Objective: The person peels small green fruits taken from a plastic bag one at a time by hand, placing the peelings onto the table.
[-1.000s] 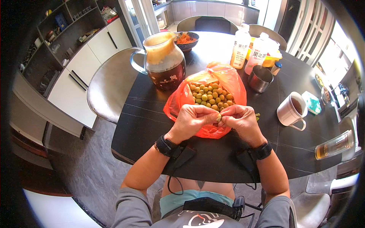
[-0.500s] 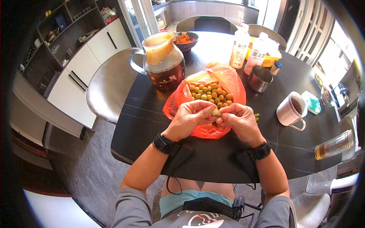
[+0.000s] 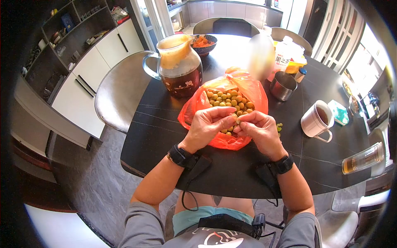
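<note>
Because the small round fruit (image 3: 236, 119) at the centre of the frame looks light, smooth and perhaps easily bruised, gentle fingertip pressure on its sides should suffice. Left hand (image 3: 206, 127) and right hand (image 3: 263, 131) both pinch it, thumbs against forefingers, above the translucent red plastic bag (image 3: 256, 91) of similar fruits (image 3: 223, 97).

On the dark, veined table (image 3: 157, 136) before me, a glass pitcher (image 3: 180, 70) of dark liquid stands toward my left. Just behind it sits a bowl (image 3: 205, 51) of orange shreds. On my right are a drink bottle (image 3: 282, 60) with a pink-and-white label, a metal cup (image 3: 283, 90), a white mug (image 3: 312, 125) of brown liquid, a teal-and-white packet (image 3: 339, 111) and a clear glass (image 3: 366, 157) with amber liquid at its bottom. A grey chair (image 3: 115, 91) stands at my left, white cabinets (image 3: 77, 101) beyond.
</note>
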A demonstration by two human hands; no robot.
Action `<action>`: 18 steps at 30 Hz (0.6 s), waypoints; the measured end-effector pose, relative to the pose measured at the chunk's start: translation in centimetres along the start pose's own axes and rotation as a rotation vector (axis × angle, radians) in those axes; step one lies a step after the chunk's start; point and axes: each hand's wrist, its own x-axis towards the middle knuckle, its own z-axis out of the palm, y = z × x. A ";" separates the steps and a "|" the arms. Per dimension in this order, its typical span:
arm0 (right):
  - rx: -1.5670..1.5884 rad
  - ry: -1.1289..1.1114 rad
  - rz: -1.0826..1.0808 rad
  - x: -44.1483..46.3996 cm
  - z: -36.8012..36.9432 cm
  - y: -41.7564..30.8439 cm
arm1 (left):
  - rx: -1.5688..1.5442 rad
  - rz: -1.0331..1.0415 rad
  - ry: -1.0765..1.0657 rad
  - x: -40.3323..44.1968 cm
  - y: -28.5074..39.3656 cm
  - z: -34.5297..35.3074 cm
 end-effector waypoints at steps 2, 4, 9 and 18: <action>-0.010 0.005 0.008 0.0 -0.1 -0.1 | -0.120 0.055 -0.007 0.1 -0.3 0.0; 0.029 0.013 0.031 0.0 -0.1 -0.4 | -0.081 0.055 0.000 0.2 -0.6 -0.2; 0.150 0.023 0.025 0.1 0.0 -0.3 | 0.012 0.068 0.023 0.0 0.0 0.0; 0.000 -0.019 0.091 0.1 0.0 -0.3 | 0.291 0.260 0.033 0.0 0.0 0.1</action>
